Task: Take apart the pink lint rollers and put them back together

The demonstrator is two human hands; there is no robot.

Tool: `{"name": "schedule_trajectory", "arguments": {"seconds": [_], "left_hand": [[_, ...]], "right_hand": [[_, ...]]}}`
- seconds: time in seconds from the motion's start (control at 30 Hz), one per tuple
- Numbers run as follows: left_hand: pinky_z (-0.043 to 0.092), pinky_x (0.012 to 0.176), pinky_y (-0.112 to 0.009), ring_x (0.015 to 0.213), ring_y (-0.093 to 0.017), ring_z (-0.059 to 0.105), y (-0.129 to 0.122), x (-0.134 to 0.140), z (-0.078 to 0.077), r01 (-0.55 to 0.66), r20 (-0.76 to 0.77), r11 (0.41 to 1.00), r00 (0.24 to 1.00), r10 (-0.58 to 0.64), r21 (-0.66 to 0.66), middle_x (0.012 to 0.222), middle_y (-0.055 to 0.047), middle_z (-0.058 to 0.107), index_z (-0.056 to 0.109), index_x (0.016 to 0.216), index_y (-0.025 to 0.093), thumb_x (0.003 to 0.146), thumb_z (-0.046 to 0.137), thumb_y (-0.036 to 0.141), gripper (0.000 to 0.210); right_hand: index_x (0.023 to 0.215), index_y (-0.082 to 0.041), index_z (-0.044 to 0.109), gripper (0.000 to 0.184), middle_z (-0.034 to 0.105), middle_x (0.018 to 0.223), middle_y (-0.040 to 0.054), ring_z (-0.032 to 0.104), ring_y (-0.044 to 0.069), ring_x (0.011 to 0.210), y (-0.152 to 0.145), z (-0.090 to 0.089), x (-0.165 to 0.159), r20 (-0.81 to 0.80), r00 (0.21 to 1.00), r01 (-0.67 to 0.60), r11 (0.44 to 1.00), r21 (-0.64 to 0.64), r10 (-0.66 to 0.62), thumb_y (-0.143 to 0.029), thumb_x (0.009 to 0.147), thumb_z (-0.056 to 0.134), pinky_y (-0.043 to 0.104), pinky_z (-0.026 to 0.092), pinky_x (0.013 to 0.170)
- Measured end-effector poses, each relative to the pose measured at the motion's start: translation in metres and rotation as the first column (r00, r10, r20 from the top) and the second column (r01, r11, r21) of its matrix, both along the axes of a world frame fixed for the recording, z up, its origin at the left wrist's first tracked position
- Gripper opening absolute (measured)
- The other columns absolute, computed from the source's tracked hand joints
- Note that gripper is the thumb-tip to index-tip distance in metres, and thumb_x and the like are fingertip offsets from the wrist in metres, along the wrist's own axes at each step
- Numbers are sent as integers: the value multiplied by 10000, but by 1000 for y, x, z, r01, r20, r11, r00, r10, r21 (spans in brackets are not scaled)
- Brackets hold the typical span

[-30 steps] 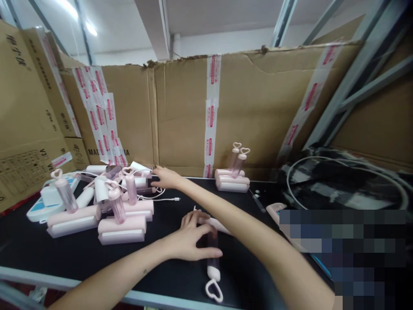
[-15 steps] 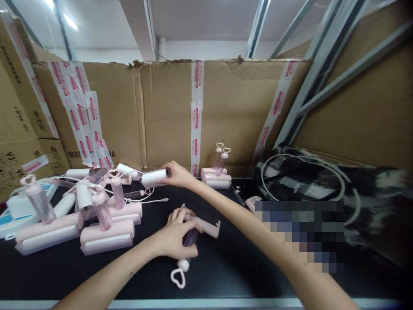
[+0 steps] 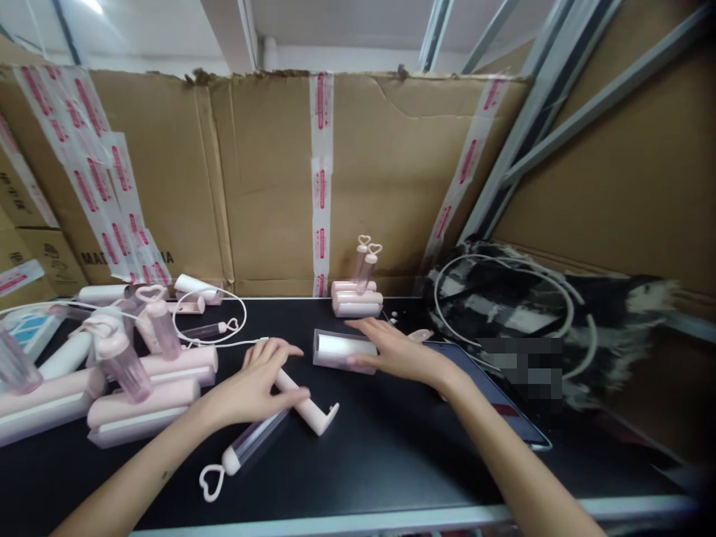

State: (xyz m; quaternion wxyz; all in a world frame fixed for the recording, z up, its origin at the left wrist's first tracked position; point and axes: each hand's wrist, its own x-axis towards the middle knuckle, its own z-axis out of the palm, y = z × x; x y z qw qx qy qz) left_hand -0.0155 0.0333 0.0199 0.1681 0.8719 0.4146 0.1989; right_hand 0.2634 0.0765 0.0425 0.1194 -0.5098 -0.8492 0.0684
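My left hand lies over a pale pink lint roller frame, its fingers spread and its thumb across the frame. A clear handle with a heart-shaped loop points toward the front left beneath this hand. My right hand has its thumb and fingers on either side of the right end of a white lint roll in a clear cover, low over the black table. Part of that roll is hidden by the hand.
Several pink lint rollers with upright handles crowd the left, among white cables. Two more stand by the cardboard wall. At right are a tablet-like device, a coiled cable and dark frayed fabric.
My right hand has brought the white roll from the back left toward the middle. The pink frame and handle have turned, the heart loop swinging left. My left hand's fingers have loosened.
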Motion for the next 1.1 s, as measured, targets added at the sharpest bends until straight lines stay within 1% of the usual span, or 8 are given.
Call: {"name": "schedule_trajectory", "arguments": {"seconds": [0.2,0.3,0.43,0.63,0.73,0.9,1.0,1.1], "left_hand": [[299,946,-497,1037,-297,449,20,1,-23,-321,82,942,941,329,-97,1000,-77,518,644,950,225,789,486,506,360],[437,800,-414,830,-243,554,23,4,-22,-222,283,928,908,309,-299,833,-55,572,616,849,178,747,558,446,292],[496,597,-319,648,-180,589,16,7,-8,-6,537,796,734,415,-606,786,-43,620,500,999,157,716,625,363,371],[505,723,-305,777,-144,594,6,9,6,258,689,678,523,501,-689,869,-51,626,460,1081,175,787,569,187,314],[503,754,-370,817,-177,608,1,17,2,377,694,591,496,522,-713,898,-67,626,433,994,175,796,547,149,230],[480,580,-291,755,-199,606,-9,30,-11,509,719,509,487,495,-694,874,-90,621,384,940,178,798,516,152,195],[441,500,-249,658,-162,567,-15,35,-17,562,723,458,491,485,-689,847,-78,596,411,952,161,773,473,162,189],[442,477,-251,623,-142,531,-19,37,-21,582,713,422,479,512,-695,830,-38,537,454,940,160,721,438,168,219]], "right_hand": [[1309,-250,432,411,499,1230,100,467,235,1144,-1,-8,-27,-99,961,-237,952,193,260,-367,918,390,413,347,981],[1263,-263,479,353,510,1200,93,502,223,1094,-1,-11,-31,-60,936,-333,926,180,348,-300,922,394,401,377,943],[1103,-205,541,242,546,1110,94,529,214,1019,1,-10,-27,-93,937,-317,929,190,338,-299,899,452,359,405,900],[1008,-203,510,165,575,1014,64,544,201,963,1,0,-20,-310,921,-155,952,265,237,-312,888,477,344,413,876],[1150,-231,425,273,502,1180,81,498,195,1084,-7,9,-24,-599,764,-49,946,321,242,-336,900,452,353,386,937],[1228,-260,311,468,580,1028,54,602,168,851,-27,15,-43,-898,440,-214,971,-110,-4,-468,849,491,298,495,715],[1122,-211,433,504,594,855,15,576,123,642,-32,8,-51,-788,565,-290,835,-467,-245,-513,756,601,230,458,538],[991,-183,526,475,593,843,11,559,116,685,-32,-1,-53,-668,711,-292,773,-564,-218,-527,693,661,207,435,547]]}}
